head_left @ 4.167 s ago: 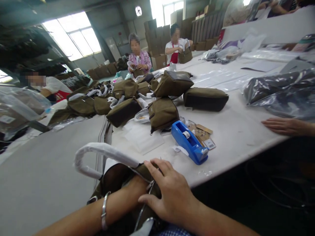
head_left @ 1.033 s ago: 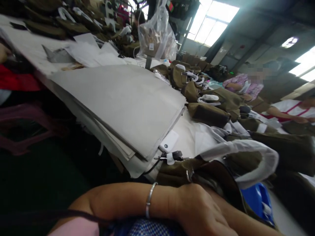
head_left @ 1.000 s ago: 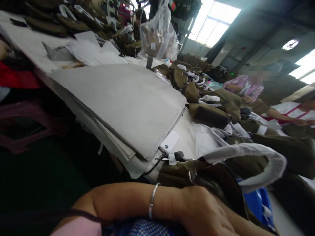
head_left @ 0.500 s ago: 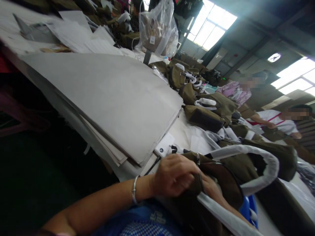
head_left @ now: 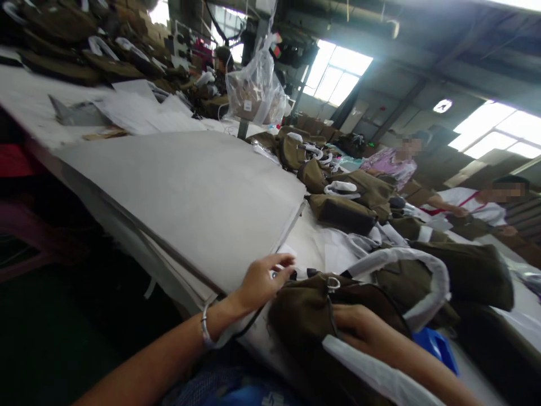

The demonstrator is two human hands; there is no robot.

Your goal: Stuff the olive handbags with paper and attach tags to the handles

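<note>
An olive-brown handbag [head_left: 298, 318] stands in front of me, with its handles [head_left: 442, 279] wrapped in white. My right hand [head_left: 355, 324] reaches into its open top; the fingertips are hidden inside, so I cannot tell whether they grip. At the bag's left end, my left hand [head_left: 264, 282] is off the bag, its fingers apart and stretched forward. Those fingers are over a small white object with a round dark spot, mostly covered by the hand. A metal ring [head_left: 333, 283] sits at the bag's rim.
A stack of large pale sheets [head_left: 190, 192] covers the table to the left. Several olive bags [head_left: 344, 213] lie along the right side. A blue object [head_left: 437, 347] is by the bag. Two people [head_left: 473, 206] are across the table. A plastic-covered carton [head_left: 253, 96] stands behind.
My left hand has let go of the bag's edge, moved left and opened over the white object. My right hand remains at the bag's opening. The view has shifted.
</note>
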